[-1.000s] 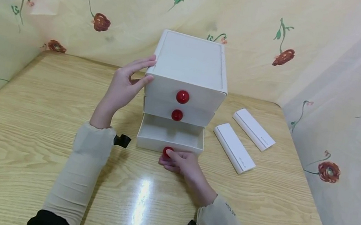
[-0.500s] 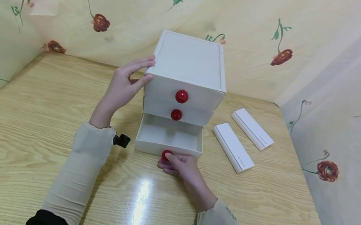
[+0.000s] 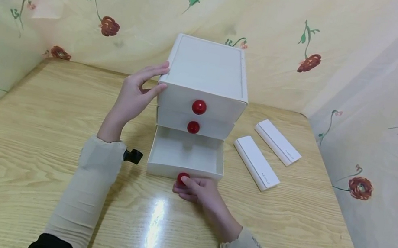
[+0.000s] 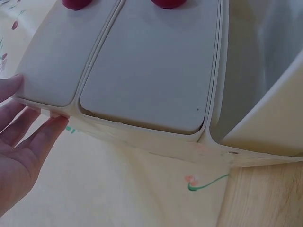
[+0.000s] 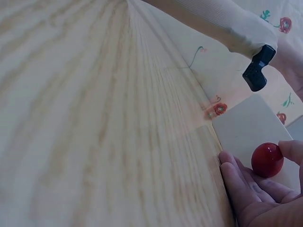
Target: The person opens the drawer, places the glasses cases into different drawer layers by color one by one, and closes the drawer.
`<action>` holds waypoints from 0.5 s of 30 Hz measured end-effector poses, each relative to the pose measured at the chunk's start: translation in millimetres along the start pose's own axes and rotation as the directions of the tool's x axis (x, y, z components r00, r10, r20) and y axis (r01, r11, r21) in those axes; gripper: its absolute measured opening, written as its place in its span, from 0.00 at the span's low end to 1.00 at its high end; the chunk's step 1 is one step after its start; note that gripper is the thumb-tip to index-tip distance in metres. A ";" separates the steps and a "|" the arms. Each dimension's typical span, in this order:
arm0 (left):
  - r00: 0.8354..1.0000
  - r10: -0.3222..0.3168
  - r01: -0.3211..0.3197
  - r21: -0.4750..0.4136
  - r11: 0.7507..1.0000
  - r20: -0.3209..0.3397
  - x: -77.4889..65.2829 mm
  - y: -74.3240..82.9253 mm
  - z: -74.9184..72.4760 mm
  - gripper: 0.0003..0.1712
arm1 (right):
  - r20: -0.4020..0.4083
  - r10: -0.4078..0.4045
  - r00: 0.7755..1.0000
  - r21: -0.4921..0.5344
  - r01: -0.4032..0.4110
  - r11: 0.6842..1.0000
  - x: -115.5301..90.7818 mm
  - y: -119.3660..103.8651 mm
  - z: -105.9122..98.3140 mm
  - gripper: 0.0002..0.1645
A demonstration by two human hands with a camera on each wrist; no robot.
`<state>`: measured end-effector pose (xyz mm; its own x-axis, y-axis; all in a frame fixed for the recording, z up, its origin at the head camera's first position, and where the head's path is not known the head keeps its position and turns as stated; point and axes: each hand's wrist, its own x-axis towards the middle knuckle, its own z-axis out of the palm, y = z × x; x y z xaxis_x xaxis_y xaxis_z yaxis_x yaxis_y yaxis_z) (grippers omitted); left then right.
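Drawer cabinet (image 3: 208,66) stands far-centre on the wooden table (image 3: 39,158), bottom drawer (image 3: 163,170) out toward the near side, its red knob (image 5: 266,161) pinched by the right hand (image 3: 207,193); the left hand (image 3: 134,91), nearly straight, rests against the cabinet's upper left corner (likely steadying it).

Before you, a white box-shaped three-drawer cabinet (image 3: 208,66) stands upright; its white rectangular bottom drawer (image 3: 162,171) projects towards you, extended, a glossy round red knob (image 3: 180,177) centred on its front.
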<state>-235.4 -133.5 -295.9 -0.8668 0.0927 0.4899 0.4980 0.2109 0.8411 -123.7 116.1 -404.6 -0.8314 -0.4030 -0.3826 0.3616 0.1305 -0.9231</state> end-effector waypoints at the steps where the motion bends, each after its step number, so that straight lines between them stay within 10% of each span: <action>1: 1.000 -0.002 0.002 0.001 1.000 0.001 -0.1 0.1 0.1 0.21 | 0.005 -0.003 1.000 0.001 0.003 1.000 -1.2 0.2 0.0 0.27; 15: 1.000 -0.014 0.014 -0.015 1.000 0.001 -0.5 0.6 0.2 0.21 | 0.018 0.031 0.999 0.028 -0.032 0.999 -13.1 4.9 4.3 0.28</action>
<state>-234.7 -133.2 -295.6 -0.8737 0.0911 0.4779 0.4862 0.1979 0.8511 -109.2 118.1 -403.9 -0.8118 -0.4151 -0.4107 0.3997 0.1176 -0.9091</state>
